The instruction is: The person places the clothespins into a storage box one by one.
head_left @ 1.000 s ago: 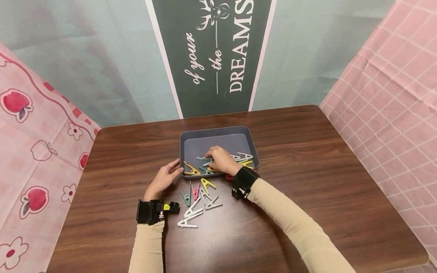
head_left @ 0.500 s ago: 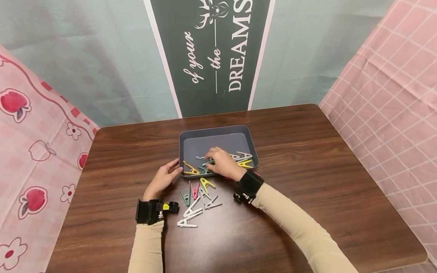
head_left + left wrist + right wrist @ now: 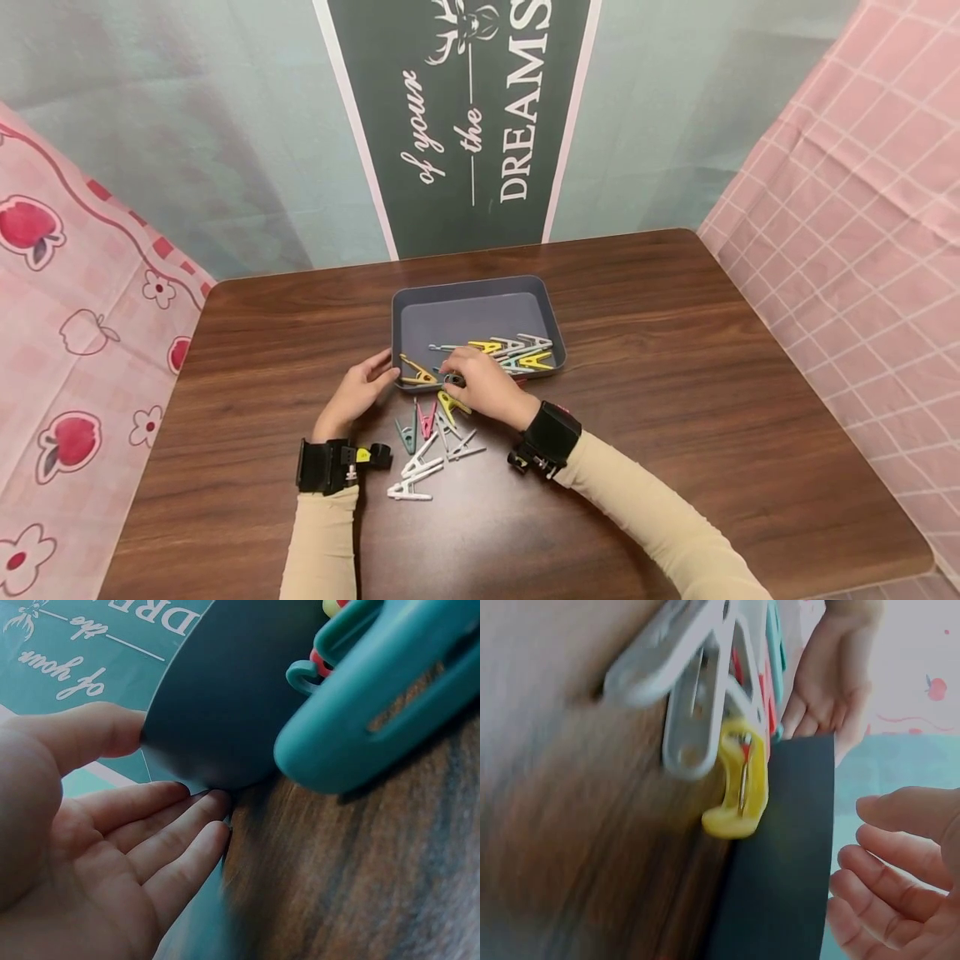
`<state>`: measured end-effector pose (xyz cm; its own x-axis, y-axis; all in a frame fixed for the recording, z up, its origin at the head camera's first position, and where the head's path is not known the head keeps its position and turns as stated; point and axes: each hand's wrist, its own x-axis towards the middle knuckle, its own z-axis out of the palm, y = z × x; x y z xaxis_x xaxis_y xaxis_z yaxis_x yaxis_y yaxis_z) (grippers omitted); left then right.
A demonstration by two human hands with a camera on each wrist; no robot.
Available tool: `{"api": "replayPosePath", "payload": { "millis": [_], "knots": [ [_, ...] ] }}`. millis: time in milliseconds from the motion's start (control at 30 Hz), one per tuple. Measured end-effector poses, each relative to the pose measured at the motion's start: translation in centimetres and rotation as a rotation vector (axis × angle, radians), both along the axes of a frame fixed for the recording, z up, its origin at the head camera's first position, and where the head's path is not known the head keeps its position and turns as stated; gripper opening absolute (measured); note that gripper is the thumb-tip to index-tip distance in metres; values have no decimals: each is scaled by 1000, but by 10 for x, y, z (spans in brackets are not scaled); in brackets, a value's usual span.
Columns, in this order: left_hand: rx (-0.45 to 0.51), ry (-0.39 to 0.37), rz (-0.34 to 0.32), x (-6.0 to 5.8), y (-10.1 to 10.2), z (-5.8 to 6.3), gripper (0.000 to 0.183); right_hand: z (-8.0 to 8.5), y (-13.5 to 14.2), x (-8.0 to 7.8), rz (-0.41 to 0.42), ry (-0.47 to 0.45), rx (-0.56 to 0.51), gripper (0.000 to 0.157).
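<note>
My left hand [image 3: 358,400] touches the left front corner of a grey tray [image 3: 465,288], its fingers fairly straight along the outside; the left wrist view shows the thumb [image 3: 105,735] at the tray's edge. My right hand [image 3: 483,385] is over the tray's front part, thumb and fingers loosely bent and apart. Near its fingertips in the tray lies a dark green clothespin [image 3: 453,380], partly covered by the hand. In the right wrist view, nothing shows between that hand's thumb and fingers [image 3: 877,900]. An orange-yellow clothespin [image 3: 422,374] lies left of it in the tray.
Yellow [image 3: 536,361], white and green clothespins line the tray's right front part. Before the tray on the wooden table [image 3: 645,400] lie a green clothespin [image 3: 407,435], a pink one [image 3: 427,419], a yellow one [image 3: 451,406] and several white ones [image 3: 411,492]. Curtains hang around.
My right hand has come nearer, from the tray's middle to its front rim. A yellow clothespin and others formerly under it now show in the tray. My left hand stays at the corner.
</note>
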<state>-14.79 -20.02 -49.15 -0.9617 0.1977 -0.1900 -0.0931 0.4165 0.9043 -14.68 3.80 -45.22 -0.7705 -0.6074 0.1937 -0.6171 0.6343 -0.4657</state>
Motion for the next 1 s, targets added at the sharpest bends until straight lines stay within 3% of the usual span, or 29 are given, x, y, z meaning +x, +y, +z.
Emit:
{"api": "replayPosePath", "payload": {
  "millis": [200,567,767,1000],
  "knots": [
    [1,-11,5,1,0,-2,56,2,-7,12,18,-21,4,16],
    [13,-28,15,0,0,-1,56,6,-20,35,-25,-43,-14,17],
    [17,-23,16,0,-1,-1,55,2,-31,46,-79,-21,-28,15],
    [6,-33,24,0,0,-1,56,-4,-51,58,-142,-8,47,12]
  ]
}}
